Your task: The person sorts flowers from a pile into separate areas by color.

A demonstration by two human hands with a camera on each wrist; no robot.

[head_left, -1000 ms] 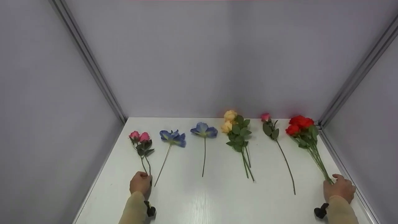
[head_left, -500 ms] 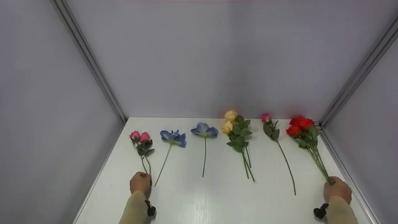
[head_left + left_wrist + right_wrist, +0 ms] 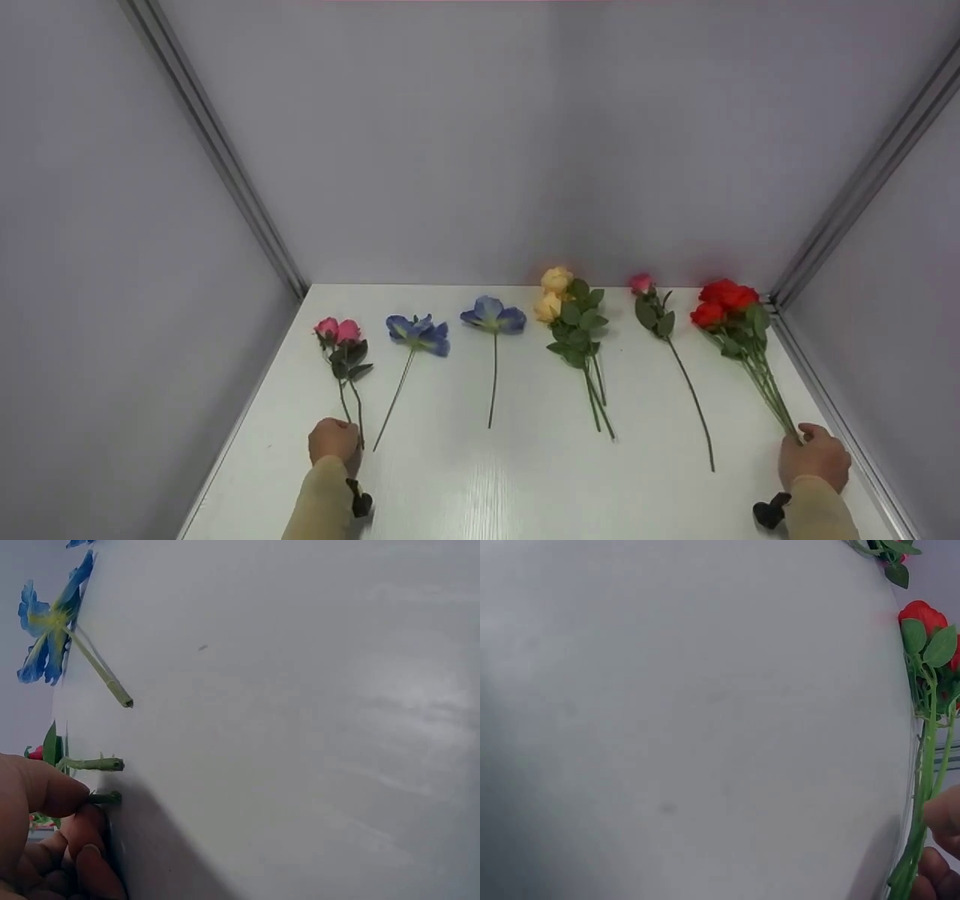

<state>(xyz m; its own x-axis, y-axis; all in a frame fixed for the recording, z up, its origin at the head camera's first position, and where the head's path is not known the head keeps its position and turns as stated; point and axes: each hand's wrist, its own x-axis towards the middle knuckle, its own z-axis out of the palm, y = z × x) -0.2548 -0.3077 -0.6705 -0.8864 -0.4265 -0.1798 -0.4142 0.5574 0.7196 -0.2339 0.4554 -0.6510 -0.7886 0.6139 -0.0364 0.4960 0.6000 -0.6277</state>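
At the table's left, two pink roses [image 3: 348, 331] lie with their stems toward me. My left hand [image 3: 332, 439] pinches one stem [image 3: 106, 798] near its cut end between thumb and finger, as the left wrist view shows. The other rose stem [image 3: 97, 764] lies beside it, outside the pinch. Over at the right edge, a bunch of red roses [image 3: 724, 300] rests on the table. My right hand [image 3: 816, 459] holds its green stems [image 3: 925, 765] near their lower ends, thumb on one side and curled fingers on the other; part of this hand is cut off in the right wrist view.
Between the hands on the white table [image 3: 480, 495] lie two blue flowers [image 3: 418, 334], a bunch of yellow roses [image 3: 555, 281] with dark leaves, and a single pink rose [image 3: 642, 283]. Grey panels [image 3: 480, 142] enclose the table at the back and both sides.
My left hand has shifted slightly left and toward me, and one pink rose stem is now outside its grip. The right hand stays at the red roses' stems, its fingers moving slightly.
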